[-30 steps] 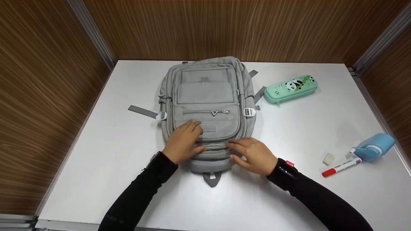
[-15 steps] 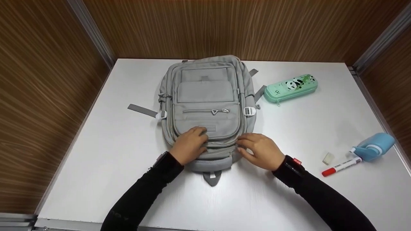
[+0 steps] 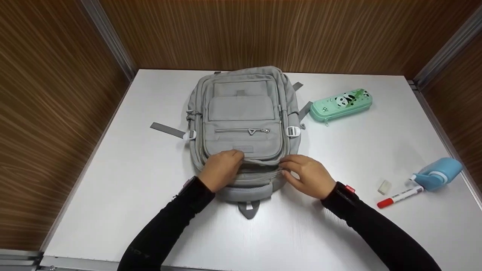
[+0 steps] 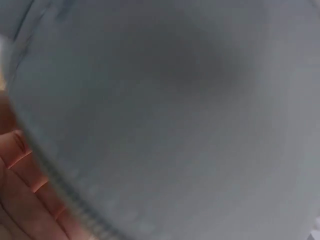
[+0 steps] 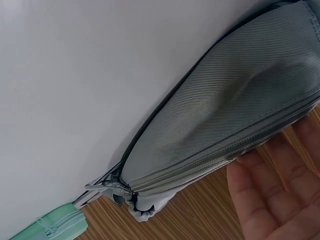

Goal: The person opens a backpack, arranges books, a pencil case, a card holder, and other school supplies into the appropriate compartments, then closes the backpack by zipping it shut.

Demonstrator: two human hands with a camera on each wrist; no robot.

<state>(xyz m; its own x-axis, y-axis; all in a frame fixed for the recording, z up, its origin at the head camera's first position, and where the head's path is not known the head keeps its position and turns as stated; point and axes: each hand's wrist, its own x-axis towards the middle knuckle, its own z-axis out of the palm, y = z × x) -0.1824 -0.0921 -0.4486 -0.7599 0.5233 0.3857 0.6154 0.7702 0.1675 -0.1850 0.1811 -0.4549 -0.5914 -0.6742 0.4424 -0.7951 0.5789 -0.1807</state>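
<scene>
A grey backpack point(image 3: 241, 109) lies front side up on the white table, its carry loop toward me. A dark gap point(image 3: 260, 167) shows between its front panel and the padded top end. My left hand point(image 3: 222, 169) grips the panel's edge at the left of this gap, with fingers curled. At the gap's right end my right hand point(image 3: 308, 175) holds the zipper edge between fingers and thumb; its fingertips meet the zipper point(image 5: 220, 155) in the right wrist view. Grey fabric fills most of the left wrist view, with the left fingers point(image 4: 35, 185) along its zipper edge.
A mint-green pencil case point(image 3: 341, 105) with pandas lies right of the backpack. Further right are a white eraser point(image 3: 385, 187), a red-capped marker point(image 3: 401, 197) and a blue bottle point(image 3: 437, 174). Wood-grain panels point(image 3: 263, 35) enclose the table's back and sides.
My left hand has shifted slightly right along the backpack's edge, its fingers curling in. The right hand has moved right and slightly up. The gap under the front panel has widened.
</scene>
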